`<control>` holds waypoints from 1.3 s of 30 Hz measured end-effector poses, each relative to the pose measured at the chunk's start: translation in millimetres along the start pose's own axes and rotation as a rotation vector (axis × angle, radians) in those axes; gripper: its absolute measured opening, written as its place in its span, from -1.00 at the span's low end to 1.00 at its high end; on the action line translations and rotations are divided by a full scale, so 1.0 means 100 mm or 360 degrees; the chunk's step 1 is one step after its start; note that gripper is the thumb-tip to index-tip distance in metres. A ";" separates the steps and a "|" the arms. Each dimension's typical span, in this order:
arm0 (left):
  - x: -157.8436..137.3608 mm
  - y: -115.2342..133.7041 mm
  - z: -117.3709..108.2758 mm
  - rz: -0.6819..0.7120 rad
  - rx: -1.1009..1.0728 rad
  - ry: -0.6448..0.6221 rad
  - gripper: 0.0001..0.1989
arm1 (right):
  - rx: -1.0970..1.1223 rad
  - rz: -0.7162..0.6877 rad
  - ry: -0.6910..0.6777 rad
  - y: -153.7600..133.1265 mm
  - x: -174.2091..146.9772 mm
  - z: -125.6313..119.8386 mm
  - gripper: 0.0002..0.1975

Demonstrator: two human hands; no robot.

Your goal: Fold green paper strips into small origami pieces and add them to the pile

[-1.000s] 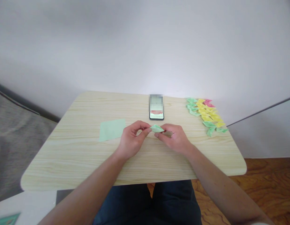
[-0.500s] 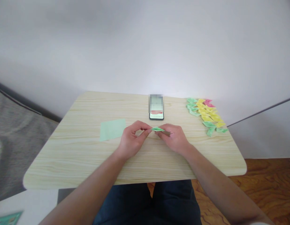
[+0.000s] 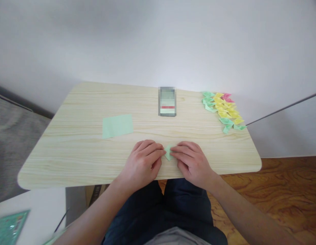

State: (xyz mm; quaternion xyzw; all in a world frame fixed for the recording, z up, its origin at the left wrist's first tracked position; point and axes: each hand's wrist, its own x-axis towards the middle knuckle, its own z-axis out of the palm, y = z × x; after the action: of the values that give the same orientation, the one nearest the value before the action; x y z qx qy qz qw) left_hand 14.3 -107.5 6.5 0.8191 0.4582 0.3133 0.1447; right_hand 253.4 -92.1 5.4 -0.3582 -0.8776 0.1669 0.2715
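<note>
A small piece of folded green paper (image 3: 168, 153) lies on the table near its front edge, between my two hands. My left hand (image 3: 142, 163) has its fingers together, with the fingertips on the paper's left side. From the other side my right hand (image 3: 195, 161) presses its bunched fingertips on the paper's right part. Both thumbs are bent in low under the fingers, and the fingers hide the paper's ends. A flat sheet of green paper (image 3: 117, 126) rests further left.
A phone (image 3: 167, 102) with a blurred screen lies at the back middle of the wooden table (image 3: 71, 153). Several folded paper pieces (image 3: 225, 110) in green, yellow and pink lie back right, by the wall. A green packet (image 3: 11, 228) sits on a white surface lower left.
My hands have come down and nearer to me, taking the folded paper from a raised pinch to flat on the table. The camera view has tilted down.
</note>
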 end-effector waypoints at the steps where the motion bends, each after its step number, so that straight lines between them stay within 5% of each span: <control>1: -0.03 0.03 0.00 -0.0047 -0.0003 -0.0019 -0.72 | -0.0007 0.0024 -0.0022 -0.03 -0.05 0.00 -0.61; 8: 0.00 0.09 -0.02 -0.0042 -0.0036 -0.0197 -0.76 | 0.0104 0.0098 0.0077 -0.03 -0.10 0.02 -0.71; 18: 0.01 0.07 0.06 0.0086 0.0084 -0.0145 -0.87 | 0.0219 0.0136 0.0075 -0.01 -0.07 -0.02 -0.81; 29: 0.07 0.16 0.11 -0.0021 0.0150 -0.0158 -0.85 | 0.0127 0.0293 0.0294 -0.03 -0.12 0.04 -0.88; 39: 0.09 0.18 0.14 -0.0267 0.0083 -0.0105 -0.86 | 0.0031 0.0563 0.0188 -0.03 -0.07 -0.01 -0.96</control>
State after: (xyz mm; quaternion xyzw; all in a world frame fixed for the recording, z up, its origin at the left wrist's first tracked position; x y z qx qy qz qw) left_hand 38.6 -109.3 8.5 0.7912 0.5282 0.2610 0.1642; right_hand 256.7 -99.1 4.7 -0.5134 -0.7818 0.1991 0.2924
